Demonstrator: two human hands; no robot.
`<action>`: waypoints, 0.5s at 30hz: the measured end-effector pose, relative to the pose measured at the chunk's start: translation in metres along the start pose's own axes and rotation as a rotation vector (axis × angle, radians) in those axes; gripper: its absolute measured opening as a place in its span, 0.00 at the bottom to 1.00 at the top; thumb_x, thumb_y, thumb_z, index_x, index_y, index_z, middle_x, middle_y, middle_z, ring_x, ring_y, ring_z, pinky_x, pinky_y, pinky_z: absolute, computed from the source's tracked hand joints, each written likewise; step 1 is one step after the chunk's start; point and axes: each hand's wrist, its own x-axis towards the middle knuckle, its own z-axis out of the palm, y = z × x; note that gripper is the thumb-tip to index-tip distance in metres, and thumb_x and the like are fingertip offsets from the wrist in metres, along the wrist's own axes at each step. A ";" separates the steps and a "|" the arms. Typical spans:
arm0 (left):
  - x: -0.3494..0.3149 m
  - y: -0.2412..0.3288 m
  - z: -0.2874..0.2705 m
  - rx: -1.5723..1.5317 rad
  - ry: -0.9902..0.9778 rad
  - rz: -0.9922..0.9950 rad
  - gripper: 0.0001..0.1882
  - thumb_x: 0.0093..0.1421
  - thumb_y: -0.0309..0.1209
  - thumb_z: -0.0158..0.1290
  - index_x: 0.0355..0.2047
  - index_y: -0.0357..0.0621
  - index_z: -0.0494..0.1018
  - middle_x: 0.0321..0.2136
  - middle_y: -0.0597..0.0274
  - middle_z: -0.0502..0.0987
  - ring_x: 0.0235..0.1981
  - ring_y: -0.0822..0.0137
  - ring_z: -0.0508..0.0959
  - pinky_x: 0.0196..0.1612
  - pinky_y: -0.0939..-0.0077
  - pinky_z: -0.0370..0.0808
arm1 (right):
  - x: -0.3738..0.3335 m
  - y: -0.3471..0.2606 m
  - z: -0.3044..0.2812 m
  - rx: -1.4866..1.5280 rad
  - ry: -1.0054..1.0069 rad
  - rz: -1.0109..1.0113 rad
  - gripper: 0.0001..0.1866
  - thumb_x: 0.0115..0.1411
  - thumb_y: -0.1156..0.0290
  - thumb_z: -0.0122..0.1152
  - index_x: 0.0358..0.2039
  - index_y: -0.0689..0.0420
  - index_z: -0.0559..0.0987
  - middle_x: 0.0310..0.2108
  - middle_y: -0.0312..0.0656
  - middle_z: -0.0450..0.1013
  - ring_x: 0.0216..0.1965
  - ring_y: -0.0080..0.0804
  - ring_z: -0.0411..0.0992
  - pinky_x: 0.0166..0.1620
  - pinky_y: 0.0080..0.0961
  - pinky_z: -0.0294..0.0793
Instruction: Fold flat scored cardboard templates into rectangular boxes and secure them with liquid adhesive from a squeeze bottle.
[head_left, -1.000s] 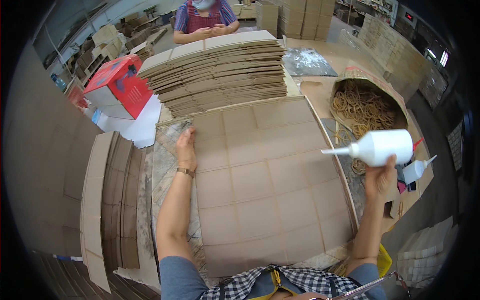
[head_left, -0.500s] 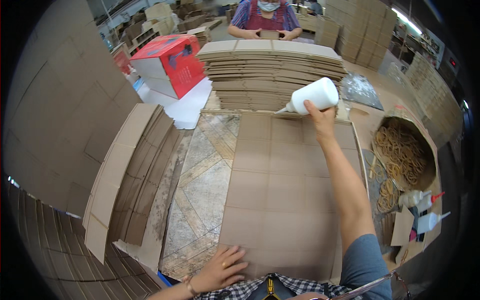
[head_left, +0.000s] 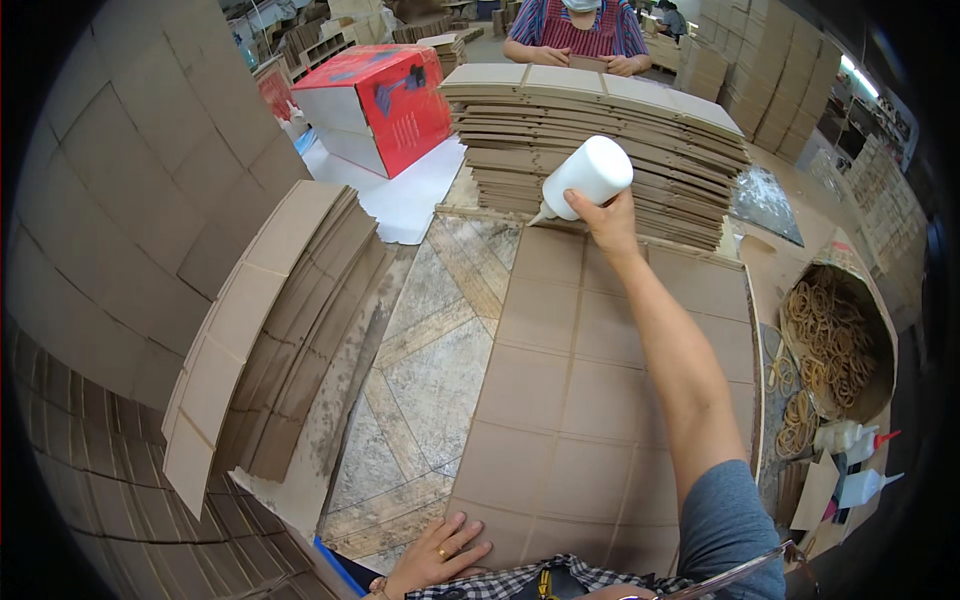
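My right hand grips a white squeeze bottle, tilted so its narrow nozzle points down at the far left corner of a creased brown cardboard sheet. The nozzle tip is at or just above the sheet's far edge; I cannot tell if it touches. With fingers spread, my left hand lies flat at the sheet's near left corner, partly over the patterned tabletop. Right behind the sheet's far edge rises a tall stack of cardboard sheets.
Folded cardboard leans at the left. A red and white box stands far left. At right are a container of rubber bands and several small bottles. Another person works behind the stack.
My right hand has carried the squeeze bottle left along the sheet's far edge to its left corner. The left hand stays at the near corner. The whole view has shifted slightly.
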 end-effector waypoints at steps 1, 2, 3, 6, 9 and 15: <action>0.001 0.000 0.000 0.002 -0.003 -0.002 0.23 0.50 0.40 0.62 0.48 0.59 0.75 0.56 0.64 0.68 0.60 0.54 0.63 0.61 0.54 0.59 | 0.001 0.004 0.000 -0.004 0.000 -0.001 0.38 0.42 0.67 0.75 0.52 0.62 0.64 0.45 0.44 0.70 0.46 0.33 0.70 0.49 0.31 0.71; 0.001 -0.001 0.000 -0.005 -0.002 0.000 0.23 0.50 0.40 0.62 0.48 0.59 0.75 0.56 0.64 0.68 0.60 0.54 0.63 0.61 0.54 0.60 | 0.002 0.007 0.000 -0.008 0.001 -0.002 0.38 0.42 0.67 0.74 0.52 0.62 0.65 0.45 0.44 0.70 0.46 0.33 0.70 0.49 0.31 0.71; 0.001 -0.001 0.000 -0.011 -0.002 0.000 0.23 0.50 0.41 0.62 0.48 0.59 0.75 0.56 0.64 0.68 0.60 0.54 0.63 0.61 0.54 0.60 | 0.003 0.007 0.001 0.002 -0.001 0.006 0.38 0.42 0.67 0.74 0.52 0.62 0.65 0.45 0.44 0.70 0.46 0.33 0.70 0.49 0.31 0.71; 0.001 0.000 0.000 -0.021 0.003 -0.003 0.23 0.50 0.41 0.62 0.48 0.60 0.75 0.56 0.64 0.68 0.60 0.54 0.63 0.60 0.54 0.60 | 0.006 0.010 0.001 0.005 -0.021 0.027 0.37 0.43 0.67 0.74 0.52 0.62 0.65 0.45 0.44 0.71 0.46 0.33 0.70 0.49 0.31 0.71; 0.002 0.000 -0.002 -0.022 -0.004 -0.005 0.23 0.50 0.41 0.62 0.48 0.60 0.76 0.56 0.64 0.68 0.60 0.54 0.64 0.60 0.54 0.61 | 0.010 0.010 -0.008 -0.030 -0.053 0.043 0.36 0.44 0.67 0.73 0.51 0.63 0.65 0.44 0.44 0.71 0.45 0.33 0.71 0.48 0.30 0.71; 0.003 0.001 -0.002 0.014 0.009 0.025 0.21 0.49 0.40 0.63 0.46 0.57 0.77 0.54 0.62 0.70 0.59 0.54 0.65 0.58 0.54 0.63 | 0.003 -0.015 -0.053 -0.096 0.002 0.106 0.29 0.47 0.66 0.71 0.47 0.63 0.69 0.38 0.42 0.74 0.37 0.28 0.73 0.34 0.23 0.76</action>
